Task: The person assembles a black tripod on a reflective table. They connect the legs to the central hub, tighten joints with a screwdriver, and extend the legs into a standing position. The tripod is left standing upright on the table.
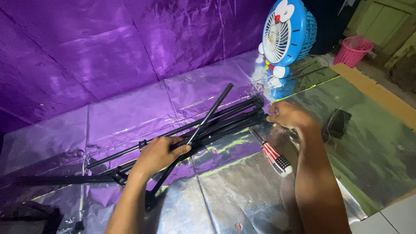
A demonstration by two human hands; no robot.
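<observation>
A: Left hand (159, 154) down at about seven o'clock from centre, fingers curled tight round the black folding stand (190, 134), gripping one of its tubes near the middle of the bundle.

B: And lying flat, that stand, stretched from nine o'clock up toward one o'clock across the shiny silver sheet (242, 195). One loose black rod (207, 116) crossing over the rest, tilted up toward twelve.

A: Right hand (289, 116) over at three o'clock from the left, pinched narrow at the far end of the tubes, fingertips touching the rod ends. Whether holding something small there, cannot tell.

B: Just below that hand, at five o'clock from it, a screwdriver (274, 155) with a red, white and blue striped handle, resting on the sheet, untouched, tip pointing up toward the tube ends.

A: Beyond the right wrist, at three o'clock, a small dark object (337, 123) lying on the foil. Too dim to name.

B: Up at one o'clock, a round blue and white cartoon-cat fan (287, 34), standing upright at the sheet's far edge, well apart from both hands.

A: Further right, at two o'clock, a pink plastic basket (353, 50) on the floor.

B: Behind everything, from nine to twelve, a creased purple backdrop (108, 47), throwing purple reflections across the silver sheet.

A: Bottom left, at eight o'clock, more black stand parts and a clamp joint (119, 175) near the left forearm.
</observation>
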